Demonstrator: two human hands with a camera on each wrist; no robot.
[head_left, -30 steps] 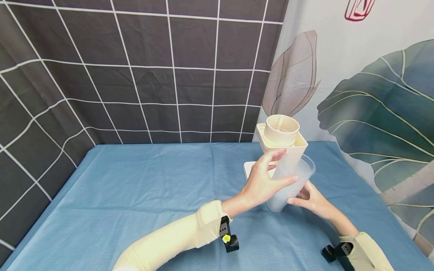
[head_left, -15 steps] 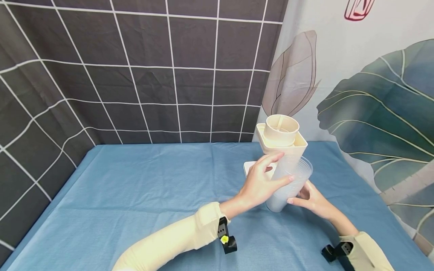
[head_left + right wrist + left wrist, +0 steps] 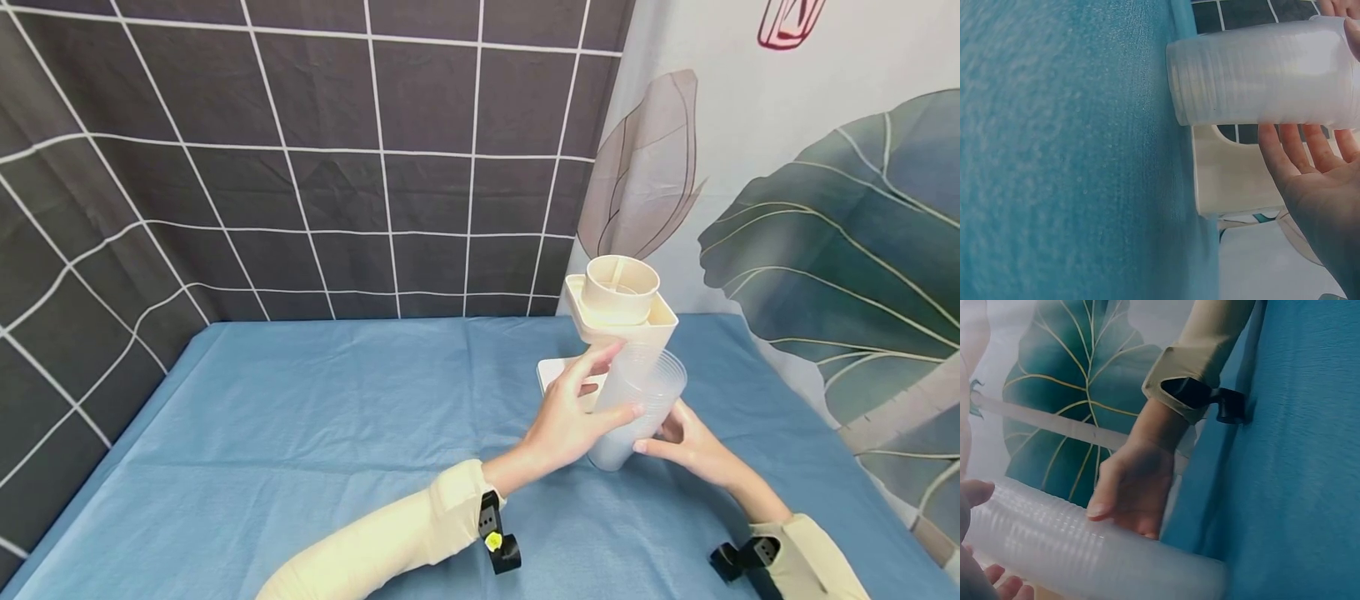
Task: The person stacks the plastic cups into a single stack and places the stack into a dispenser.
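A tall stack of clear plastic cups [image 3: 637, 400] stands slightly tilted on the blue cloth, its rims up and to the right. My left hand [image 3: 566, 417] holds the stack from the left, thumb across its front and fingers spread along the far side. Lower on the right, my right hand [image 3: 693, 446] grips it with the thumb in front and the fingers behind. The right wrist view shows those fingers [image 3: 1319, 147] along the side of the cups. Close behind stands a cream cup dispenser [image 3: 663, 321] with a round open top, its lower part mostly hidden.
The blue cloth [image 3: 337, 417] covers the table. Behind it hangs a dark curtain with a white grid [image 3: 322, 192], and a leaf-patterned white curtain [image 3: 738, 142] is at the right. Each wrist wears a black camera mount [image 3: 498, 533].
The top of the cup stack has swung slightly left, so the stack is more upright. My left hand has shifted a little down and left with it; the right hand stays nearly still.
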